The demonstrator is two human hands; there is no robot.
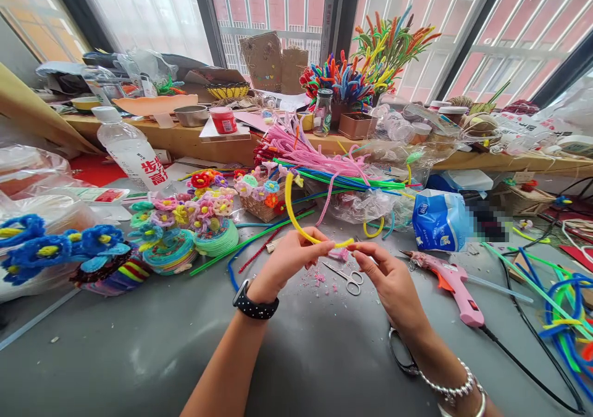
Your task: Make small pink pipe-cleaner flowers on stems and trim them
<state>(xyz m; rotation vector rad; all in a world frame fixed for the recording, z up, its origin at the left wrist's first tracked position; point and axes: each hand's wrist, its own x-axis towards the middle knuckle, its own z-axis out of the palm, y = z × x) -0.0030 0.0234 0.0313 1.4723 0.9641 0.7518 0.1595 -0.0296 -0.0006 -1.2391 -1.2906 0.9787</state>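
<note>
A yellow pipe cleaner (291, 202) curves up and to the left over the grey table. My left hand (299, 259), with a watch on its wrist, is closed around its middle. At its right end, the thumb and forefinger of my right hand (389, 281) pinch the tip. Beneath the hands lie small silver scissors (353, 283) among pink fluff scraps (319, 278). To the right of my right hand rests a pink hot glue gun (456, 281). A dark-handled tool (401, 352) is partly hidden under my right wrist.
Pipe-cleaner flowers in small pots (215, 238) stand at left, near a water bottle (132, 148). Pink pipe cleaners (308, 148) are piled at the back. A blue tissue pack (438, 222) and tangled pipe cleaners (565, 312) lie right. The glue gun's cord (523, 370) crosses the table.
</note>
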